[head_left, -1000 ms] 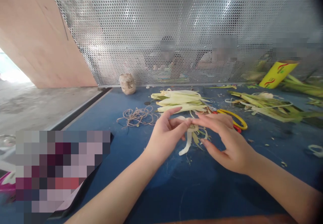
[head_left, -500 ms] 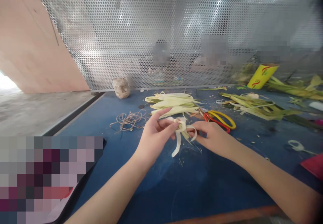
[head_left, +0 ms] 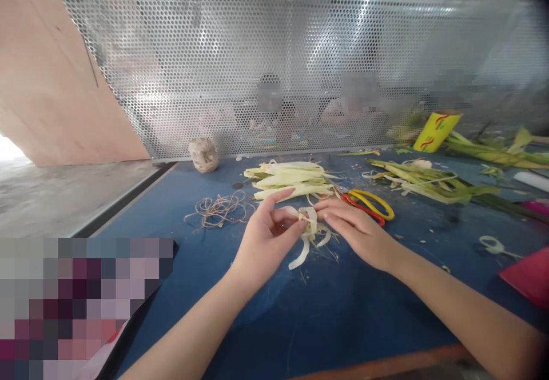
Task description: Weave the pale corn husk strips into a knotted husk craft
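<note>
Over the blue table [head_left: 326, 323], both my hands work a small bundle of pale leaf strips [head_left: 307, 228] whose curled ends hang down to the table. My left hand [head_left: 266, 243] pinches the bundle between thumb and fingers. From the right, my right hand [head_left: 355, 231] meets it with its fingertips closed on the same bundle. Just behind the hands lies a pile of pale husk leaves [head_left: 291, 179]. Yellow and red scissors [head_left: 369, 203] rest right of that pile.
A tangle of twine [head_left: 218, 208] lies left of the hands, a twine ball [head_left: 203, 154] behind it by the perforated metal screen [head_left: 274, 66]. Green leaf strips [head_left: 429, 180] and a yellow tube [head_left: 437, 131] sit at right. A pink object [head_left: 527, 277] lies at the right edge.
My right hand has shifted from open fingers over the bundle to gripping it. The hanging strips have swung slightly, and the camera has tilted up.
</note>
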A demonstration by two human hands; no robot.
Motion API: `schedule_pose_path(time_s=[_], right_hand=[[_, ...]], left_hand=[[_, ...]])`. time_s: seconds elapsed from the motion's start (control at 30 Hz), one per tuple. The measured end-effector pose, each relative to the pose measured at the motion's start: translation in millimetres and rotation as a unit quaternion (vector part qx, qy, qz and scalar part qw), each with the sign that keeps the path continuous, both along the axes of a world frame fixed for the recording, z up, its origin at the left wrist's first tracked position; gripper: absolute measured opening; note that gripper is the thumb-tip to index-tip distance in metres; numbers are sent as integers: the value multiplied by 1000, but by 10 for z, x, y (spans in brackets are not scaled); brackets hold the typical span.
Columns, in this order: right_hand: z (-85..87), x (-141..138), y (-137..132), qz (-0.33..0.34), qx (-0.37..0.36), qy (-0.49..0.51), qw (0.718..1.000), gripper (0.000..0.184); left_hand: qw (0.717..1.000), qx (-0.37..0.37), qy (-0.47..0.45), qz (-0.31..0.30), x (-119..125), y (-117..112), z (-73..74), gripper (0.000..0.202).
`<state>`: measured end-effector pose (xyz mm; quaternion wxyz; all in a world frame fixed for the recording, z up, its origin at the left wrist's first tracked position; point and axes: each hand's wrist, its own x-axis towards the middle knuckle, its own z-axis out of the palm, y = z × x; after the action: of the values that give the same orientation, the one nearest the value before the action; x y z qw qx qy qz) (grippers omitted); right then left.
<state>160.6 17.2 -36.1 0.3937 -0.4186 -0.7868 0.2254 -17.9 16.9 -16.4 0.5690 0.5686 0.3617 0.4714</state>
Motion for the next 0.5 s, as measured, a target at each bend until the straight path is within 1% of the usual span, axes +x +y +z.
schedule_pose_path(time_s=[0.03, 0.1, 0.13, 0.17, 0.2, 0.23, 0.33, 0.5], right_hand=[[5, -3, -20, 19, -20, 4, 1000, 28], [14, -12, -58, 56, -56, -1, 997, 26], [17, -18, -74, 68, -64, -10, 996, 23], [18, -26, -86, 73, -62, -15, 995, 24], [17, -35, -94, 71, -53, -16, 996, 29], [14, -46, -99, 72, -47, -17, 996, 29], [-2, -77, -95, 70, -35, -8, 997, 24], [-30, -96, -73, 41, -5, 10, 999, 23]], left_hand=[[1000, 5, 3, -6, 6, -5, -8, 51], [1000, 12, 6, -16, 15, -16, -21, 51], [1000, 14, 8, -19, 17, -20, -25, 51], [1000, 13, 11, -20, 19, -25, -26, 51], [1000, 12, 15, -20, 19, -29, -26, 51], [1000, 12, 20, -20, 20, -32, -25, 51], [999, 11, 34, -28, 21, -37, -24, 52], [998, 22, 44, -34, 17, -41, -29, 52]])
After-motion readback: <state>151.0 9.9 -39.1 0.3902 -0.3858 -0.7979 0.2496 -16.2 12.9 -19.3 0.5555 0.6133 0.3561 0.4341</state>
